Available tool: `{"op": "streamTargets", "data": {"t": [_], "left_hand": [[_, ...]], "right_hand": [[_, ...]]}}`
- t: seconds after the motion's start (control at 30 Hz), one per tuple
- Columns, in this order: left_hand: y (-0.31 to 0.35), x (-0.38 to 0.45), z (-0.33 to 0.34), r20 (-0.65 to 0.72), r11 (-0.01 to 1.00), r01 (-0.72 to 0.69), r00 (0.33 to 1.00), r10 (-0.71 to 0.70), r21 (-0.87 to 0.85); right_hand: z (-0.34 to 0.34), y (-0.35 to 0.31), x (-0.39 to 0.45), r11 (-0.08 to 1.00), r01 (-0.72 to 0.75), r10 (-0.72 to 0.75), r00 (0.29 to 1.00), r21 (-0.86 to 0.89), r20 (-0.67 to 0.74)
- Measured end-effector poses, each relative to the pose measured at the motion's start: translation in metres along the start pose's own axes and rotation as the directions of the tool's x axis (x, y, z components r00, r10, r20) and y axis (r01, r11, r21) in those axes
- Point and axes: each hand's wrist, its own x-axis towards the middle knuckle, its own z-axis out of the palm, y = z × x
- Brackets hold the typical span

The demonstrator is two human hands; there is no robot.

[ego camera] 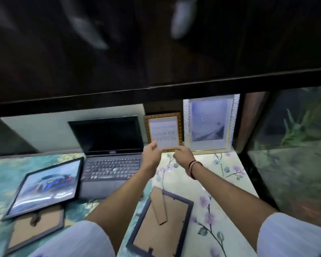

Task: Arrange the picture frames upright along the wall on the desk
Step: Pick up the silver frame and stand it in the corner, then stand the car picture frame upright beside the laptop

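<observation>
We are standing the small gold frame [163,131] up against the wall at the back of the desk [228,180]. It sits between the open laptop [109,145] and the big silver frame [210,122], just beside each. It looks upright already, leaning back a little.

Our left hand [151,154] is at its lower left corner and our right hand [183,154] is at its lower right corner. The fingers are curled in at the bottom edge. We cannot tell if they pinch the frame or only touch it, because the picture is blurry there.

To do this step well, we think we should keep the bottom edge flat on the desk and push both corners back the same amount, so the frame does not twist. Then we let go slowly, one hand at a time, and watch that it does not slide forward. We should also take care not to bump the silver frame next to it.

Now we count. Five frames show in all. Two are up at the wall: the gold one and the silver one. Three lie flat on the desk: the car picture frame [46,184] face up on the left, the brown-backed frame [35,229] partly under it, and the dark frame [163,221] face down between our arms. There is one laptop. There are two hands. On the right wrist is a band [193,168].
</observation>
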Motion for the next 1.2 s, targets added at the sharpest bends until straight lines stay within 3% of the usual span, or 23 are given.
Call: {"op": "streamTargets", "data": {"t": [0.13, 0.3, 0.4, 0.7, 0.83, 1.0, 1.1, 1.2], "left_hand": [[-0.018, -0.03, -0.07, -0.064, 0.999, -0.006, 0.998, 0.008, 0.034], [-0.077, -0.02, -0.204, -0.248, 0.993, 0.114, 0.963, -0.102, 0.034], [-0.109, -0.008, -0.287, -0.291, 0.993, 0.106, 0.953, -0.085, 0.058], [-0.183, 0.042, -0.508, -0.391, 0.975, 0.218, 0.901, -0.188, 0.034], [-0.21, 0.058, -0.551, -0.41, 0.954, 0.299, 0.873, -0.265, 0.02], [-0.237, 0.078, -0.581, -0.459, 0.823, 0.499, 0.819, -0.345, 0.271], [-0.247, 0.088, -0.595, -0.482, 0.739, 0.605, 0.763, -0.431, 0.296], [-0.26, 0.098, -0.606, -0.497, 0.747, 0.596, 0.763, -0.413, 0.295]], "right_hand": [[0.052, -0.003, -0.017, 1.0, -0.002, 0.0, 0.996, 0.021, 0.093], [0.167, -0.024, -0.04, 1.0, -0.021, 0.022, 0.979, -0.01, 0.202], [0.245, -0.034, -0.043, 0.997, -0.077, 0.069, 0.968, 0.023, 0.243], [0.446, -0.056, -0.023, 0.975, -0.084, 0.122, 0.977, -0.204, 0.178], [0.475, -0.046, -0.008, 0.943, -0.111, 0.122, 0.992, -0.313, 0.018], [0.487, -0.055, -0.006, 0.916, -0.139, 0.146, 0.989, -0.377, -0.008], [0.503, -0.047, -0.001, 0.907, -0.165, 0.151, 0.986, -0.388, -0.066], [0.51, -0.035, 0.008, 0.918, -0.205, 0.187, 0.979, -0.339, -0.084]]}}
